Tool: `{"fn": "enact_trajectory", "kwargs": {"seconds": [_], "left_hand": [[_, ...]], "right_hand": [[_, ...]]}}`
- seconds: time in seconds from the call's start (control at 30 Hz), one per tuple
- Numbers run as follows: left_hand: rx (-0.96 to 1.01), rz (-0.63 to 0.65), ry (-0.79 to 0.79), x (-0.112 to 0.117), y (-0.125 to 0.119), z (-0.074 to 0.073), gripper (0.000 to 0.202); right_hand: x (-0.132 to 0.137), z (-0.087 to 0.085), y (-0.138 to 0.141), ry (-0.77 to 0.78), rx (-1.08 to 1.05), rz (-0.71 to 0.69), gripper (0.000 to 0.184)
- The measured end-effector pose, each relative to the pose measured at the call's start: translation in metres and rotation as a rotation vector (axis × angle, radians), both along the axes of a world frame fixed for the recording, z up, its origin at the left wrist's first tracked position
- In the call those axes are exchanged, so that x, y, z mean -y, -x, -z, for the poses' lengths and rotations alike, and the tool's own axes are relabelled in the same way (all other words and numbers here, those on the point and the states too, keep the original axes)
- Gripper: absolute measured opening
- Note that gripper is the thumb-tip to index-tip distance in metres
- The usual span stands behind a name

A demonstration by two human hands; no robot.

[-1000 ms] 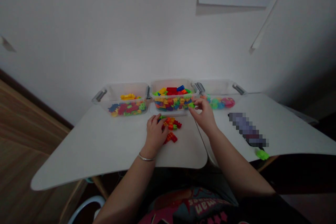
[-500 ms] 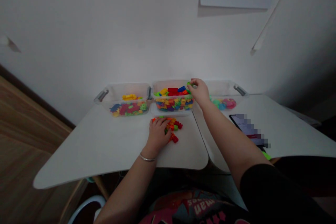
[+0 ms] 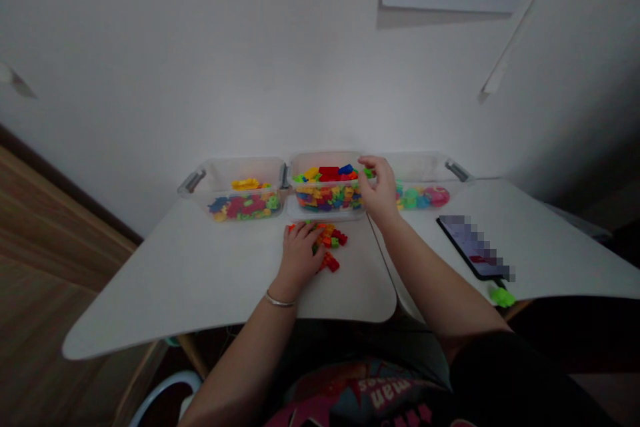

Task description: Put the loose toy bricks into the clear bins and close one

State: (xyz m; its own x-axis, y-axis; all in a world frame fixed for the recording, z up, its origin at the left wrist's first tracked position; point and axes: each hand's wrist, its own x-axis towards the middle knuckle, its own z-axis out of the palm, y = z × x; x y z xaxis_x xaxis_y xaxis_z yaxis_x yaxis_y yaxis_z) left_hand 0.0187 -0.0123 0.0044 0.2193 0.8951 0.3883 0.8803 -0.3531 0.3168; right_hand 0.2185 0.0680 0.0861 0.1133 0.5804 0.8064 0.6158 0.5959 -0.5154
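My left hand lies spread over a small pile of building blocks on the white table, covering part of it. Red, orange and green blocks show at its right side. At the right end of the middle clear bin, my right hand is raised with thumb and fingers apart and nothing between them. Mixed blocks fill that bin, with red, yellow and blue ones on top. A green block sits inside, close to my right fingertips.
A clear bin with colourful pieces stands at left. Another clear bin, holding green, blue and pink pieces, is at right. A phone lies on the right tabletop near a bright green object. A seam divides the tables.
My right hand has let go of a green block at the middle bin, and its fingers have opened. The left hand stays on the pile.
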Motion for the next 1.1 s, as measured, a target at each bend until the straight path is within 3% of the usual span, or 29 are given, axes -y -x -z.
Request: {"fn": "enact_trajectory", "kwargs": {"seconds": [0.1, 0.2, 0.3, 0.37, 0.9, 1.1], "left_hand": [[0.016, -0.009, 0.015, 0.001, 0.0, -0.002, 0.041], [0.039, -0.018, 0.017, 0.003, 0.0, -0.004, 0.045], [0.04, -0.005, 0.016, 0.002, 0.0, -0.005, 0.043], [0.034, 0.004, 0.02, 0.002, 0.001, -0.004, 0.041], [0.035, 0.052, -0.015, -0.003, 0.003, 0.003, 0.034], [0.034, 0.054, -0.028, -0.003, 0.003, 0.005, 0.033]], "right_hand": [[0.026, 0.025, 0.011, 0.075, 0.112, -0.148, 0.021], [0.044, 0.061, 0.014, 0.276, 0.349, -0.318, 0.024], [0.054, 0.088, 0.013, 0.407, 0.478, -0.331, 0.04], [0.058, 0.097, 0.011, 0.437, 0.528, -0.328, 0.045], [0.052, 0.105, 0.007, 0.48, 0.479, -0.215, 0.027], [0.053, 0.104, 0.008, 0.49, 0.529, -0.187, 0.032]]}}
